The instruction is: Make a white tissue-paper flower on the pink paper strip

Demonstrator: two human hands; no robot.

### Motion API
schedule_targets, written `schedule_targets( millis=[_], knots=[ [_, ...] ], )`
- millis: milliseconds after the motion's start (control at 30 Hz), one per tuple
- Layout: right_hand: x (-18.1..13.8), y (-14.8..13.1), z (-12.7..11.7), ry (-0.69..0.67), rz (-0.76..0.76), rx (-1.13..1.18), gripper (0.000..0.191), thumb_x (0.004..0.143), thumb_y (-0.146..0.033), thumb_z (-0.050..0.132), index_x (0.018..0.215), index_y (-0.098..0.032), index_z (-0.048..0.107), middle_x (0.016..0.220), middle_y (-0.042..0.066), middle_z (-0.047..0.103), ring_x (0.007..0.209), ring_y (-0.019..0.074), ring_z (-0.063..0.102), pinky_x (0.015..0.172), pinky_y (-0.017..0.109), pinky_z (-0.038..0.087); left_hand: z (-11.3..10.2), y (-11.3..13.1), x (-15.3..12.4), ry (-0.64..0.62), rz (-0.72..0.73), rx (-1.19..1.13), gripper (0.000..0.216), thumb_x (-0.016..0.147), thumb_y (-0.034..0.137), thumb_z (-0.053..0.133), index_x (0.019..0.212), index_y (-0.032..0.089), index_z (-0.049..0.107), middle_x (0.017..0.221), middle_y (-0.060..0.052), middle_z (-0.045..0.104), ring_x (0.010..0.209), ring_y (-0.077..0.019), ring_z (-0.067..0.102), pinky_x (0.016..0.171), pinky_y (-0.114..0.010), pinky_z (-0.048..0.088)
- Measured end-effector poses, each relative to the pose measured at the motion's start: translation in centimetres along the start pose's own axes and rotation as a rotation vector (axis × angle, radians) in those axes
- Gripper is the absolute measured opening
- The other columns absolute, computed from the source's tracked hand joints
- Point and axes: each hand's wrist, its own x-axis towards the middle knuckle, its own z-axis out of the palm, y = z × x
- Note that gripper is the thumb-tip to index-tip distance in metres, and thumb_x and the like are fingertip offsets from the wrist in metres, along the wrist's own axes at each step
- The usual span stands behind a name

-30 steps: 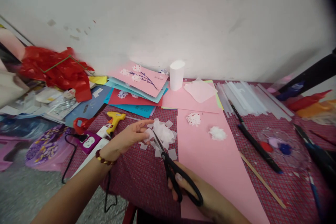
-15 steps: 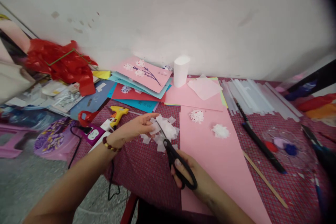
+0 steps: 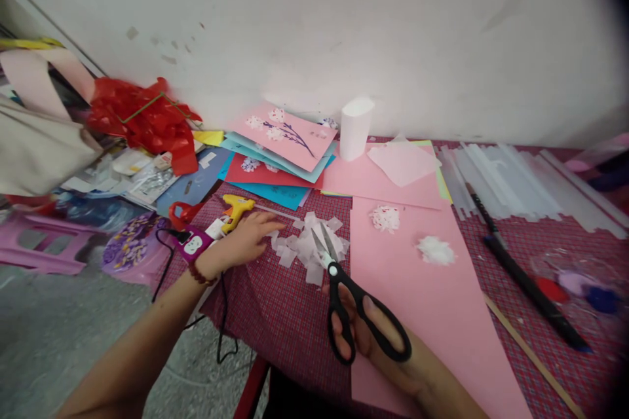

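Pointing parted blades over a heap of white paper squares (image 3: 307, 250), the black-handled scissors (image 3: 336, 275) sit in the right hand's (image 3: 361, 330) grip, which is closed around the loops. The left hand's (image 3: 240, 243) grip is open, fingers extended beside the yellow glue gun (image 3: 238, 208). Rightward on the desk (image 3: 275, 321), a pink sheet (image 3: 435, 308) carries two white paper puffs (image 3: 436, 251).

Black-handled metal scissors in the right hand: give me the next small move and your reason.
Probably best to have the left hand pick one piece from the loose heap of thin white paper pieces. That hand looks empty and is close beside the heap, while the right hand holds the black-handled metal scissors slightly open over the paper.
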Motion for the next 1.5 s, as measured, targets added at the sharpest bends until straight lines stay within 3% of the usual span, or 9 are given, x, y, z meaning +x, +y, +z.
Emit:
schedule_targets(
  millis=[133, 233, 300, 433, 600, 900, 1033, 1300, 1500],
  knots=[
    [0.1, 0.4, -0.1, 0.003, -0.012, -0.041, 0.048, 0.083, -0.058, 0.051, 0.109, -0.017, 0.055, 0.079, 0.004, 0.057, 0.059, 0.0122, 0.053, 0.060, 0.027, 0.034, 0.0, 0.7, 0.8, 0.097, -0.035, -0.030, 0.006, 0.070, 0.017, 0.062, 0.069, 0.019, 0.068, 0.103, -0.009, 0.064, 0.102, -0.0268, 0.053, 0.096, -0.041, 0.035],
    [0.0, 0.9, -0.4, -0.014, -0.027, -0.094, 0.048, 0.085, -0.056, 0.048, 0.111, -0.016, 0.053, 0.081, 0.005, 0.057, 0.059, 0.0121, 0.052, 0.059, 0.027, 0.034, -1.4, 1.7, 1.3, 0.192, -0.146, -0.159, 0.022, 0.078, 0.029, 0.057, 0.059, 0.018, 0.059, 0.068, -0.003, 0.059, 0.068, -0.0171, 0.054, 0.068, -0.029, 0.043],
    [-0.1, 1.2, -0.6, -0.031, -0.045, -0.171, 0.047, 0.087, -0.055, 0.046, 0.113, -0.016, 0.051, 0.084, 0.006, 0.058, 0.062, 0.0127, 0.053, 0.061, 0.028, 0.035, -2.1, 2.3, 1.2, 0.207, -0.275, -0.376, 0.026, 0.078, 0.036, 0.058, 0.059, 0.018, 0.054, 0.054, 0.002, 0.049, 0.050, -0.0112, 0.045, 0.050, -0.023, 0.037],
    [-0.1, 1.3, -0.3, -0.067, -0.069, -0.320, 0.047, 0.087, -0.057, 0.044, 0.106, -0.016, 0.053, 0.087, 0.007, 0.058, 0.065, 0.0129, 0.053, 0.063, 0.029, 0.035, -2.0, 3.8, 0.5, 0.098, -0.445, -0.853, 0.026, 0.073, 0.039, 0.067, 0.068, 0.016, 0.055, 0.057, 0.003, 0.054, 0.046, -0.0085, 0.047, 0.046, -0.020, 0.037],
    [0.0, 0.6, 0.7, -0.092, -0.066, -0.406, 0.046, 0.084, -0.061, 0.046, 0.091, -0.016, 0.054, 0.082, 0.006, 0.056, 0.065, 0.0134, 0.052, 0.063, 0.029, 0.036, -0.6, 5.3, -0.2, -0.044, -0.395, -1.138, 0.022, 0.070, 0.027, 0.072, 0.083, 0.013, 0.060, 0.072, -0.002, 0.063, 0.060, -0.0109, 0.057, 0.059, -0.022, 0.046],
    [-0.1, 0.4, 0.8, -0.047, -0.116, -0.428, 0.050, 0.084, -0.062, 0.044, 0.102, -0.016, 0.053, 0.080, 0.005, 0.057, 0.066, 0.0150, 0.053, 0.065, 0.031, 0.037, 0.2, 6.7, -1.0, -0.181, -0.376, -1.199, 0.035, 0.070, 0.020, 0.072, 0.098, 0.018, 0.052, 0.079, 0.000, 0.065, 0.065, -0.0115, 0.060, 0.062, -0.023, 0.048],
    [-0.1, 0.7, 0.5, -0.034, -0.126, -0.410, 0.051, 0.085, -0.062, 0.043, 0.109, -0.018, 0.052, 0.084, 0.005, 0.057, 0.066, 0.0140, 0.053, 0.065, 0.031, 0.038, 0.6, 5.9, -1.1, -0.151, -0.440, -1.150, 0.020, 0.074, 0.030, 0.069, 0.080, 0.015, 0.056, 0.069, 0.000, 0.062, 0.057, -0.0099, 0.057, 0.055, -0.020, 0.047],
    [0.1, -0.3, 1.7, -0.049, -0.063, -0.592, 0.048, 0.084, -0.061, 0.046, 0.097, -0.015, 0.053, 0.074, 0.001, 0.051, 0.064, 0.0131, 0.047, 0.063, 0.029, 0.038, 1.1, 6.2, -0.8, -0.120, -0.438, -0.984, 0.029, 0.071, 0.038, 0.069, 0.063, 0.014, 0.055, 0.059, 0.001, 0.055, 0.050, -0.0084, 0.048, 0.047, -0.019, 0.041],
    [0.1, 0.0, 2.8, 0.041, -0.070, -0.667, 0.040, 0.084, -0.034, 0.056, 0.122, -0.022, 0.049, 0.102, 0.004, 0.060, 0.088, 0.0192, 0.054, 0.079, 0.033, 0.042, 1.6, 6.0, -0.9, -0.099, -0.389, -0.939, 0.026, 0.069, 0.035, 0.069, 0.061, 0.015, 0.054, 0.057, 0.002, 0.054, 0.052, -0.0095, 0.050, 0.052, -0.021, 0.042]
  ],
)
